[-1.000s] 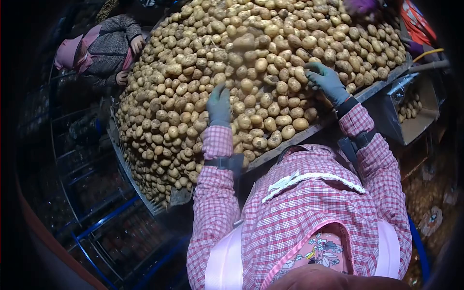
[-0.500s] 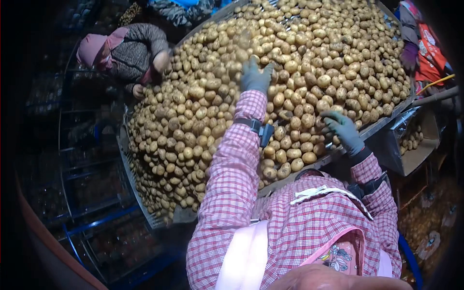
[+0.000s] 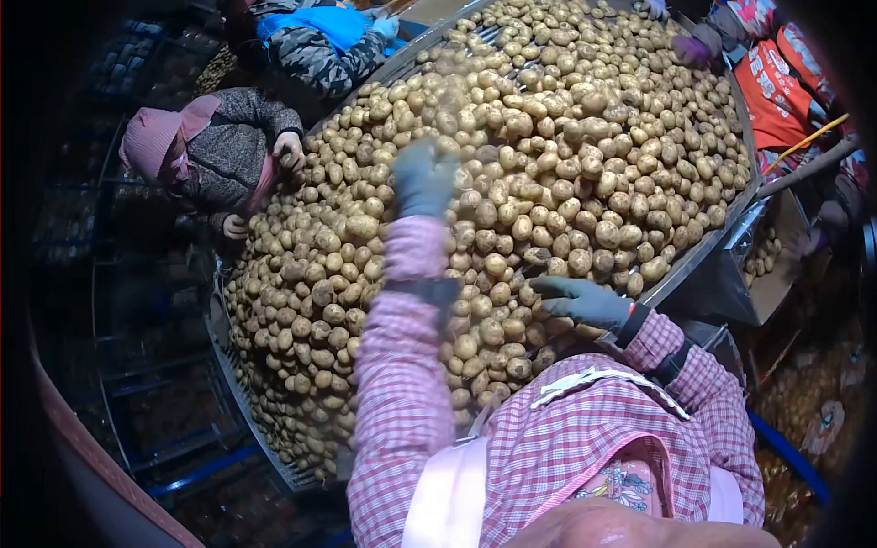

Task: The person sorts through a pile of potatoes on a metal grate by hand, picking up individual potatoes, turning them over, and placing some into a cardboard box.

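Note:
A wide heap of potatoes (image 3: 548,173) fills the slatted sorting table before me. My left hand (image 3: 425,178), in a grey-green glove, is stretched far over the middle-left of the heap and smeared by motion, so its fingers are unclear. Nearer my body, my right hand (image 3: 586,303), gloved alike, reaches leftward low over the potatoes at the near edge. Its fingers are extended and apart, with potatoes just beyond the fingertips.
The table's metal rim (image 3: 703,242) runs along the near right. A person in a pink cap (image 3: 151,146) works at the left side, another in a camouflage sleeve (image 3: 343,64) at the back. Someone in a red apron (image 3: 772,96) stands right, above a carton (image 3: 776,265) holding potatoes.
My left hand has swept left across the heap. My right hand has moved left along the near edge, its fingers now pointing left. The whole view has shifted slightly.

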Motion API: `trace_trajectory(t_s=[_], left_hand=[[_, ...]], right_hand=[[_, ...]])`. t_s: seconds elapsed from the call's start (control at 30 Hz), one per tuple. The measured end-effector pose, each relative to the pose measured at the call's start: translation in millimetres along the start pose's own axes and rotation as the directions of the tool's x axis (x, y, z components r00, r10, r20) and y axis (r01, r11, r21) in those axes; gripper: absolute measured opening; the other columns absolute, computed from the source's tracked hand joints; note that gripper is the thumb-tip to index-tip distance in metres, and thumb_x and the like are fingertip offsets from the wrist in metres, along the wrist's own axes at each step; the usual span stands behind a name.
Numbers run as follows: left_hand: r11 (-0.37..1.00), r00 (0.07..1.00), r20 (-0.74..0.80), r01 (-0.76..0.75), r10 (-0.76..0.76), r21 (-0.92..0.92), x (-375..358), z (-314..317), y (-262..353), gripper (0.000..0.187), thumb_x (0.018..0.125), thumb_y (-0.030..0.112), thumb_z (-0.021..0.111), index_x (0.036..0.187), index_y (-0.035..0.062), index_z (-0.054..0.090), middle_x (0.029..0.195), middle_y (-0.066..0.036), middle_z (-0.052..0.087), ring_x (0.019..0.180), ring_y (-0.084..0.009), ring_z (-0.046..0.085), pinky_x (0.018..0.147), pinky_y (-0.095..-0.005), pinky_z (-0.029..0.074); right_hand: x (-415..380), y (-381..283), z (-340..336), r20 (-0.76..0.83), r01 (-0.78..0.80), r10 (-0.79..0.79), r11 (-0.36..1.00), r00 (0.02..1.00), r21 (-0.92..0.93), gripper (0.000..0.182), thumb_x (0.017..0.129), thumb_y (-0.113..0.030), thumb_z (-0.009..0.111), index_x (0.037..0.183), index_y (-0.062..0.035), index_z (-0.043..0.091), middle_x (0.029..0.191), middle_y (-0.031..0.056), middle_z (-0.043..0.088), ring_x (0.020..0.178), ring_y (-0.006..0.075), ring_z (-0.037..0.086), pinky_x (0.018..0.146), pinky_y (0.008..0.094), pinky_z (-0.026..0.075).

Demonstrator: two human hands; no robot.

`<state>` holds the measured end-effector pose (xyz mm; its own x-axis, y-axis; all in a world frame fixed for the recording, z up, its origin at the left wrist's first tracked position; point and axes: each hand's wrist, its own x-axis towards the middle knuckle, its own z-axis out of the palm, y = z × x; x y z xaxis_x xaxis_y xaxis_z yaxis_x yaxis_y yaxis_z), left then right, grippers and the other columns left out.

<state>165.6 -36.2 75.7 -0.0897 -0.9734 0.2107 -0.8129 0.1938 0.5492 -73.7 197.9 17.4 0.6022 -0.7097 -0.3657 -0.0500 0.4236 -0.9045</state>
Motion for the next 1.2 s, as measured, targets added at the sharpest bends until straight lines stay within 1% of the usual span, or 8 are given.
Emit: trace_trajectory(t_s=[0.17,0.5,0.57,0.63,0.87,0.97,1.03,1.2], left_hand=[[0.689,0.950,0.053,0.184,-0.308,0.701,-7.9,-67.7,-133.9,0.080,0.095,0.071,0.046,0.135,0.0045,0.064,0.132,-0.027,0.064,0.125,-0.0399,0.061,0.107,-0.0495,0.046],[0.729,0.801,0.173,0.402,-0.573,0.554,27.3,-28.0,-85.4,0.091,0.093,0.081,0.039,0.159,0.0174,0.038,0.148,-0.028,0.052,0.137,-0.0443,0.050,0.112,-0.0511,0.042],[0.850,0.930,0.367,-0.209,0.019,0.484,49.5,45.5,-245.0,0.080,0.100,0.070,0.039,0.162,0.0191,0.030,0.155,-0.023,0.046,0.138,-0.0462,0.048,0.116,-0.0486,0.037],[0.909,0.895,0.200,0.358,-0.399,0.211,48.5,47.1,-112.7,0.077,0.104,0.063,0.039,0.162,0.0135,0.029,0.155,-0.026,0.045,0.137,-0.0476,0.048,0.116,-0.0480,0.038],[0.821,0.916,0.270,0.388,-0.295,-0.419,93.4,114.5,23.2,0.074,0.104,0.052,0.053,0.157,0.0031,0.037,0.155,-0.025,0.044,0.141,-0.0393,0.045,0.116,-0.0434,0.039],[0.968,0.952,0.177,0.251,-0.251,0.023,107.9,164.7,44.9,0.070,0.100,0.052,0.057,0.149,0.0022,0.049,0.154,-0.025,0.044,0.141,-0.0401,0.045,0.120,-0.0451,0.033],[0.906,0.944,0.249,0.290,-0.218,-0.307,117.9,191.3,72.7,0.072,0.099,0.055,0.058,0.151,0.0054,0.048,0.156,-0.024,0.042,0.144,-0.0406,0.040,0.121,-0.0450,0.032],[0.910,0.849,0.359,-0.414,0.387,-0.004,135.1,249.7,41.7,0.069,0.101,0.048,0.058,0.153,0.0045,0.044,0.157,-0.022,0.040,0.148,-0.0378,0.034,0.122,-0.0431,0.029]], right_hand=[[39.3,-3.5,9.8,0.124,0.076,-0.040,0.950,0.991,-0.302,0.077,0.098,-0.051,0.062,0.156,-0.0060,0.039,0.155,0.0228,0.046,0.141,0.0364,0.048,0.116,0.0416,0.039],[105.4,-20.2,-48.6,0.150,0.116,-0.058,0.901,0.987,-0.419,0.082,0.096,-0.055,0.060,0.157,-0.0047,0.035,0.156,0.0240,0.045,0.142,0.0368,0.046,0.117,0.0432,0.038],[111.8,-27.9,-59.2,0.202,0.056,0.022,0.927,0.979,-0.372,0.084,0.097,-0.053,0.060,0.160,-0.0069,0.029,0.159,0.0217,0.042,0.146,0.0349,0.043,0.119,0.0426,0.036],[112.7,-34.8,-74.0,0.220,0.101,-0.010,0.909,0.975,-0.405,0.082,0.098,-0.049,0.061,0.161,-0.0083,0.029,0.159,0.0211,0.042,0.144,0.0334,0.045,0.118,0.0415,0.037],[130.7,-46.7,-124.4,0.136,0.257,-0.223,0.904,0.965,-0.343,0.073,0.096,-0.042,0.062,0.155,-0.0056,0.039,0.151,0.0235,0.051,0.136,0.0353,0.053,0.113,0.0398,0.042],[144.0,-33.2,-157.8,0.008,0.370,-0.412,0.809,0.911,-0.457,0.069,0.091,-0.030,0.062,0.153,-0.0044,0.042,0.148,0.0218,0.055,0.134,0.0343,0.055,0.113,0.0396,0.043],[145.1,-44.0,-183.3,0.062,0.382,-0.384,0.861,0.921,-0.336,0.067,0.089,-0.026,0.062,0.150,-0.0043,0.046,0.145,0.0203,0.058,0.130,0.0329,0.058,0.110,0.0399,0.046],[119.6,-43.0,-235.4,-0.162,0.173,-0.282,0.858,0.946,-0.484,0.063,0.090,-0.033,0.068,0.145,-0.0062,0.053,0.136,0.0179,0.062,0.124,0.0294,0.060,0.105,0.0376,0.048]])
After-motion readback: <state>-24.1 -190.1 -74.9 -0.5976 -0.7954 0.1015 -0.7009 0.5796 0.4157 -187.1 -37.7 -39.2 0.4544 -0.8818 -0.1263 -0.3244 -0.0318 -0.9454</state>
